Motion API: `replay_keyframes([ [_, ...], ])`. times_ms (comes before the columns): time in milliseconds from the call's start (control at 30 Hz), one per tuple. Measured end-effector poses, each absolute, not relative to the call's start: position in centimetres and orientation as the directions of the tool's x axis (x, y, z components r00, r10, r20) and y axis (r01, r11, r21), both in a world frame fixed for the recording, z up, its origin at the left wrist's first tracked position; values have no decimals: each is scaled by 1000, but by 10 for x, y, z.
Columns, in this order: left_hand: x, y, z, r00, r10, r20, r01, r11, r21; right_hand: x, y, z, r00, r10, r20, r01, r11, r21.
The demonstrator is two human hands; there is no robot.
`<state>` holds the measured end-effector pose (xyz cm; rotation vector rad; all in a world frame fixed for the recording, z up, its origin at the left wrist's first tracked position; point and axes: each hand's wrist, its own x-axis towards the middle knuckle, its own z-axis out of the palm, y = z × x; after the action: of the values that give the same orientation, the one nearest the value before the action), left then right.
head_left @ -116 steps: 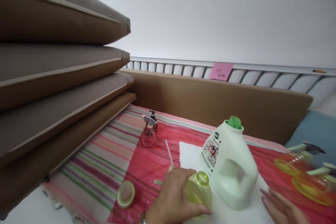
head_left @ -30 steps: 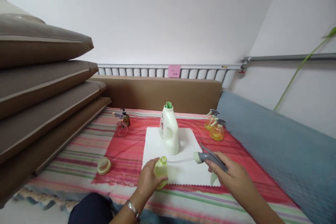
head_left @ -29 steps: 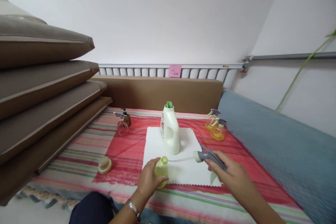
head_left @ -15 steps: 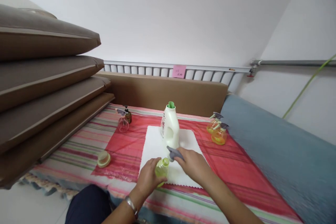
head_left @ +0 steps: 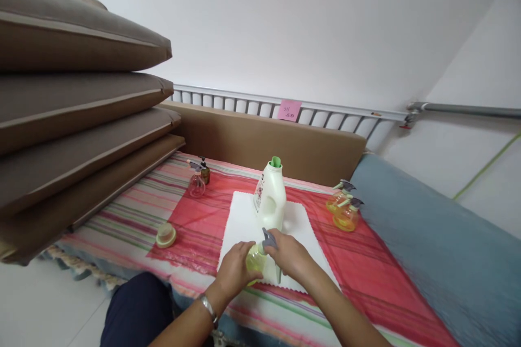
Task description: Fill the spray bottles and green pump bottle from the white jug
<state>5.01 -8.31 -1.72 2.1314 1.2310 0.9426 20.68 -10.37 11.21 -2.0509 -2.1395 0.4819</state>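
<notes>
My left hand (head_left: 236, 265) is wrapped round a yellow-green spray bottle (head_left: 256, 260), tilted over the front of a white mat (head_left: 233, 222). Closed on a grey trigger sprayer head (head_left: 269, 241), my right hand (head_left: 291, 254) has it against the bottle's neck; whether it is threaded on I cannot tell. Just behind both hands stands a white detergent jug (head_left: 272, 195), with a green spout (head_left: 275, 162) showing at its uncapped mouth.
Two spray bottles with yellow liquid (head_left: 345, 219) stand at the right. On the left are a pink spray bottle (head_left: 197, 185), a dark pump bottle (head_left: 205, 173) and a pale cap (head_left: 165, 235). Stacked cushions (head_left: 81, 92) rise at the left; a brown board (head_left: 260, 141) stands behind.
The sprayer head has come from beside the bottle's open neck onto it, moved by my right hand. The whole view has tilted and shifted slightly.
</notes>
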Motion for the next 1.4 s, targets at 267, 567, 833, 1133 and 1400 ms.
replay_keyframes([
  [267, 41, -84, -18, 337, 886, 318, 510, -456, 730, 229, -116, 115, -271, 959, 81, 851, 278, -446],
  [567, 41, -82, -17, 350, 885, 308, 495, -454, 741, 235, -112, 113, -584, 805, 105, 804, 592, -62],
  [833, 43, -83, -19, 361, 876, 320, 491, -470, 733, 203, -100, 124, -290, 957, 7, 952, 289, -103],
  [1133, 39, -82, -21, 351, 877, 329, 478, -470, 742, 215, -107, 124, -302, 932, 201, 927, 336, -164],
  [1400, 39, -83, -21, 340, 881, 329, 469, -461, 753, 205, -103, 130, -326, 943, 62, 944, 328, -33],
])
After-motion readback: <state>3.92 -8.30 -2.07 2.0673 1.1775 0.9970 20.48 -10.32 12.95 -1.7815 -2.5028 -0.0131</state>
